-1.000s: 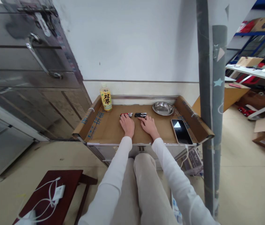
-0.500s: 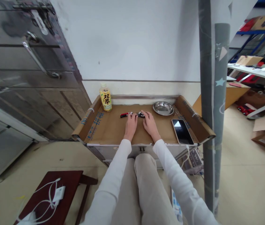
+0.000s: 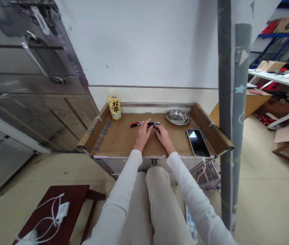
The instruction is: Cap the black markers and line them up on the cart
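Note:
A black marker [image 3: 155,123] with a pale end lies between my two hands over the cardboard-lined tabletop [image 3: 119,143]. My left hand [image 3: 142,133] pinches its left end, thumb and forefinger close together. On the other side, my right hand [image 3: 163,135] has its fingers curled at a second slim dark piece just below that marker; whether this is another marker is hard to tell. Left of my left hand lie a red marker [image 3: 135,123] and another black marker [image 3: 134,125], side by side, their right ends partly hidden by the fingers.
A yellow-labelled bottle [image 3: 115,107] stands at the back left. A round metal dish [image 3: 177,117] sits at the back right, with a phone [image 3: 198,143] and its cable in front. Raised cardboard sides [image 3: 212,131] edge the top. A grey wrapped pole [image 3: 232,119] rises at right.
My left forefinger has reached up and right, and the left hand now pinches the black marker. My right hand's fingers have drawn down and curled in. The marker shows more plainly.

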`<act>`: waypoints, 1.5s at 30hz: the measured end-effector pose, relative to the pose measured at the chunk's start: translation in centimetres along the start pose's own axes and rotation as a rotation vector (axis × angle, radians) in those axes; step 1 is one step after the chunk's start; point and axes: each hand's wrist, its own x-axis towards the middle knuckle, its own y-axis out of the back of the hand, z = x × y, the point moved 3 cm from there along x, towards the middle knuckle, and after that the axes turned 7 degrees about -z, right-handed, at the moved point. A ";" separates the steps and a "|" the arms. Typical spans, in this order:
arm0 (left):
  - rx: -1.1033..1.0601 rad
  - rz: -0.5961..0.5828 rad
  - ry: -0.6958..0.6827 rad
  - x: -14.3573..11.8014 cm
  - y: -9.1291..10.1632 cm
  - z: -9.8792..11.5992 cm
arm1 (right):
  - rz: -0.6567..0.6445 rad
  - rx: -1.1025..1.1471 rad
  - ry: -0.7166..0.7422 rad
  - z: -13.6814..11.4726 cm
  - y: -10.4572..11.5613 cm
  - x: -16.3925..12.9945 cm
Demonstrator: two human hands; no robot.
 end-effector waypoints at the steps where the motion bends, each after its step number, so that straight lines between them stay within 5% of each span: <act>1: 0.008 -0.008 -0.015 0.0 0.0 0.2 | -0.003 0.004 0.000 0.0 0.0 0.0; 6: 0.051 -0.014 -0.049 0.1 0.4 1.1 | -0.018 0.027 -0.022 0.5 -0.1 0.1; 23: -0.013 0.283 0.048 0.1 1.4 0.2 | 0.047 0.032 -0.075 0.6 0.2 0.0; 45: 0.028 0.260 0.091 0.1 1.6 0.6 | 0.059 0.096 -0.172 0.6 0.3 0.2</act>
